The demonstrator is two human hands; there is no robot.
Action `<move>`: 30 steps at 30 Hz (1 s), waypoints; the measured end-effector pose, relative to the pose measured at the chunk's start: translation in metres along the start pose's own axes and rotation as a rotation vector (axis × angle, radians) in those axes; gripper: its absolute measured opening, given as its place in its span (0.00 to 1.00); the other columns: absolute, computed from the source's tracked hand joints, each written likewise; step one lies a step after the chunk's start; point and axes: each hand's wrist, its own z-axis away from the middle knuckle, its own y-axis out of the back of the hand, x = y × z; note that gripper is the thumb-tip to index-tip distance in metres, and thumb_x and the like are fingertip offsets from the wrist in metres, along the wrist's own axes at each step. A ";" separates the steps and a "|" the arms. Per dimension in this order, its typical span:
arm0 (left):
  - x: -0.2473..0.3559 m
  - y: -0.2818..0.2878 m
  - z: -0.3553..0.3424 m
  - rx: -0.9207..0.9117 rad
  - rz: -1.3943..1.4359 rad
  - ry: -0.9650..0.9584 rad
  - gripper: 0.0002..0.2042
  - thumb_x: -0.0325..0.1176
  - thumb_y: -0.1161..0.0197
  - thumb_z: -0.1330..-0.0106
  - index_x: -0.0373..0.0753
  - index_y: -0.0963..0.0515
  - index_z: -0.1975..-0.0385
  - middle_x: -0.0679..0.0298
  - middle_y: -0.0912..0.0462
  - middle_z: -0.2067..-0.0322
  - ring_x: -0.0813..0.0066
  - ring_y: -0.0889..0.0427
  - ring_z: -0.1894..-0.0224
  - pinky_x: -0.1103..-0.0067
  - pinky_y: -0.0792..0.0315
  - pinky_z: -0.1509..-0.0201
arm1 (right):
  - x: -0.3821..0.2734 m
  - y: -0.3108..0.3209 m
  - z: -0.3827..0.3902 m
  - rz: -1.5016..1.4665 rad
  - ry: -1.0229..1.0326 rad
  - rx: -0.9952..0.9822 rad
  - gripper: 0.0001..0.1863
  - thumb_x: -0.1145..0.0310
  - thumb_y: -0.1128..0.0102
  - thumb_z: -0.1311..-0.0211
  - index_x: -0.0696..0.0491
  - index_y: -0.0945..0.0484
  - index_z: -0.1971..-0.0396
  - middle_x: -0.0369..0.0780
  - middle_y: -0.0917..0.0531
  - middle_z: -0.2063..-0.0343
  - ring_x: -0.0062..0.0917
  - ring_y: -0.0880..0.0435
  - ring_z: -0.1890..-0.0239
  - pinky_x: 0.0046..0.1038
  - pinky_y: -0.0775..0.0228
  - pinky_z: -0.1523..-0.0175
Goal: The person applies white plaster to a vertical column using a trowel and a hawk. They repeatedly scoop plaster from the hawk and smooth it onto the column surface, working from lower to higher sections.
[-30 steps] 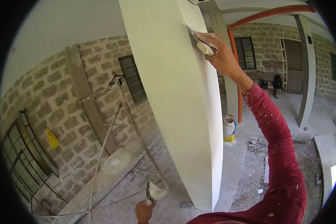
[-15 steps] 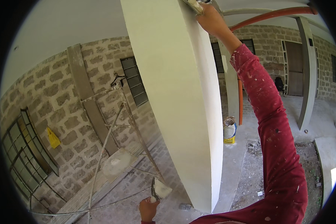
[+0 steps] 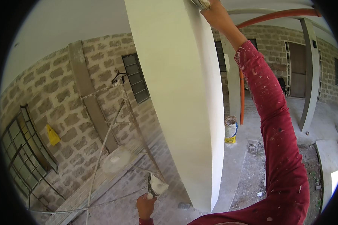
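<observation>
A smooth, pale cream pillar [image 3: 172, 93] rises through the middle of the view. High at its right edge, my right hand [image 3: 216, 17] is closed around the handle of a flat finishing tool [image 3: 202, 3], likely a trowel; the top of the view cuts most of it off. That arm stretches up in a red sleeve spattered with white. Low down, left of the pillar's foot, my left hand [image 3: 145, 206] grips a putty knife [image 3: 150, 187] by its handle. White putty [image 3: 159, 186] covers its wide blade, which is held apart from the pillar.
A metal scaffold frame [image 3: 137, 129] with a black hanger [image 3: 119, 76] stands at left, beside planks [image 3: 101, 176]. Behind are a stone-block wall [image 3: 60, 88], window grilles and a yellow bag [image 3: 53, 135]. Right of the pillar sit an open sack [image 3: 231, 129] and an orange pipe [image 3: 242, 99].
My right hand has shifted slightly right and up along the pillar's top edge with its tool. My left hand and the putty knife have moved a little left and up.
</observation>
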 end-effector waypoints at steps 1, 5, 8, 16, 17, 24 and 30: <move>-0.002 -0.003 0.004 -0.002 -0.036 -0.001 0.20 0.48 0.18 0.43 0.38 0.09 0.60 0.45 0.12 0.67 0.41 0.11 0.60 0.55 0.21 0.56 | 0.003 -0.005 0.000 0.011 0.107 0.037 0.20 0.74 0.44 0.28 0.64 0.16 0.41 0.64 0.14 0.42 0.57 0.17 0.34 0.50 0.26 0.32; -0.011 -0.003 0.020 -0.065 0.040 0.153 0.21 0.48 0.17 0.44 0.39 0.09 0.58 0.45 0.11 0.66 0.41 0.11 0.59 0.54 0.20 0.55 | 0.012 -0.004 0.052 -0.002 0.258 -0.045 0.26 0.79 0.43 0.33 0.57 0.18 0.35 0.51 0.16 0.37 0.48 0.18 0.33 0.41 0.27 0.29; -0.001 0.010 0.015 -0.008 -0.016 0.116 0.21 0.47 0.17 0.44 0.39 0.09 0.58 0.46 0.11 0.64 0.41 0.11 0.59 0.54 0.21 0.54 | 0.007 0.012 0.136 -0.028 0.176 -0.175 0.30 0.83 0.40 0.35 0.53 0.18 0.32 0.43 0.17 0.32 0.44 0.20 0.31 0.38 0.29 0.25; 0.162 0.060 -0.028 0.020 0.073 -0.376 0.16 0.37 0.20 0.41 0.35 0.11 0.58 0.46 0.11 0.69 0.42 0.12 0.65 0.61 0.21 0.59 | -0.048 0.094 0.264 -0.166 0.087 -0.183 0.31 0.79 0.33 0.30 0.49 0.20 0.27 0.42 0.16 0.31 0.37 0.21 0.27 0.43 0.33 0.21; 0.186 0.063 -0.033 0.042 0.062 -0.440 0.15 0.36 0.20 0.41 0.34 0.12 0.59 0.46 0.12 0.69 0.43 0.13 0.66 0.61 0.21 0.60 | -0.064 0.101 0.278 -0.212 0.131 -0.250 0.32 0.81 0.33 0.31 0.48 0.20 0.27 0.43 0.17 0.31 0.39 0.21 0.27 0.46 0.34 0.21; 0.286 0.080 -0.041 0.097 0.222 -0.738 0.10 0.33 0.23 0.41 0.38 0.12 0.62 0.50 0.13 0.71 0.43 0.15 0.67 0.60 0.23 0.64 | -0.090 0.104 0.356 -0.060 0.276 -0.651 0.42 0.85 0.27 0.43 0.39 0.19 0.28 0.33 0.18 0.28 0.37 0.25 0.25 0.58 0.44 0.17; 0.287 0.114 -0.041 0.224 -0.013 -0.756 0.10 0.34 0.25 0.41 0.40 0.13 0.62 0.49 0.16 0.73 0.41 0.17 0.68 0.58 0.25 0.66 | -0.053 0.113 0.333 0.169 0.185 -0.457 0.39 0.77 0.19 0.46 0.45 0.18 0.30 0.37 0.16 0.30 0.40 0.21 0.26 0.58 0.44 0.16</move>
